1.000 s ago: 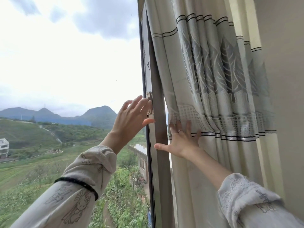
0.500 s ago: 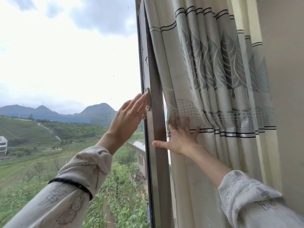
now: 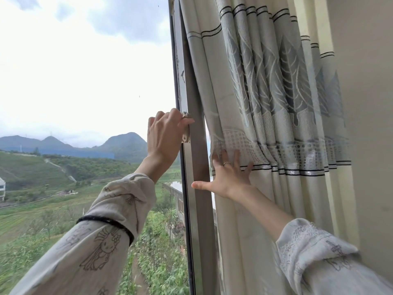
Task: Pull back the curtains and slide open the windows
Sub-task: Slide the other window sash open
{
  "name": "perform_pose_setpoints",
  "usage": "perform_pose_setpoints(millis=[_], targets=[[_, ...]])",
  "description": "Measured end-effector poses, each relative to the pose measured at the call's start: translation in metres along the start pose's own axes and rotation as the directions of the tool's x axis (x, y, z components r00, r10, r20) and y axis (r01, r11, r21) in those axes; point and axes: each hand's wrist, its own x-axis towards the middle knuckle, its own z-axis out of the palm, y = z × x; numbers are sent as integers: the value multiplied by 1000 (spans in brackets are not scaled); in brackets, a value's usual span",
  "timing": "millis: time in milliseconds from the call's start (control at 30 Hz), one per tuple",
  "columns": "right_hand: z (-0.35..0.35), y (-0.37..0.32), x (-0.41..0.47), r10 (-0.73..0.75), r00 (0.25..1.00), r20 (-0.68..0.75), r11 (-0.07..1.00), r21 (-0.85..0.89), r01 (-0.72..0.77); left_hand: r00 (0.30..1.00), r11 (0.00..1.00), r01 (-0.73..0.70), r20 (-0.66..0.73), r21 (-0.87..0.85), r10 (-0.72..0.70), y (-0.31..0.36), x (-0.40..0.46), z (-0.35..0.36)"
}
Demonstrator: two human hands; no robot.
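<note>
curtains first: the cream curtain with grey leaf pattern and black stripes is bunched in folds on the right side, against the cream wall, and the grey metal window frame stands upright just left of it, with open view to the left.

now the change. half a second back the left hand lay with fingers stretched flat against the small brass-coloured window latch; now those fingers are curled around it, thumb tip resting on the frame's front face, a closed grip on the latch. it sits a little lower on the frame edge than the fingertips did before.

the right hand has barely shifted: fingers spread wide, palm pressed flat on the curtain at its dotted band, thumb pointing left across the frame. it holds nothing, just pins the fabric back. a thin ring shows on one finger.

both arms wear pale printed sleeves; the left sleeve carries a black hair tie around it and a cartoon cat-face drawing. the marks beside the drawing are too faint to read as writing.

outside: green fields, hills, cloudy sky.
</note>
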Motion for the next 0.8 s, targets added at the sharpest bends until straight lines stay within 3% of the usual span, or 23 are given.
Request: perform_pose_setpoints(millis=[100,300,467,600,800], targets=[[0,0,0,-2,1000,0,1000,2,2,995,993,98,-20,-65,-99,4,8,3],[0,6,-3,-37,999,-3,998,-49,37,975,975,223,-25,-18,-223,6,18,8],[5,11,-2,-67,998,-14,992,-104,65,850,850,527,-30,-1,-526,12,27,14],[8,12,-1,-74,997,-33,991,-110,70,959,956,281,-70,81,-276,15,14,18],[5,3,-8,-74,997,-9,994,-80,73,977,981,67,186,180,-101,-3,-24,3]])
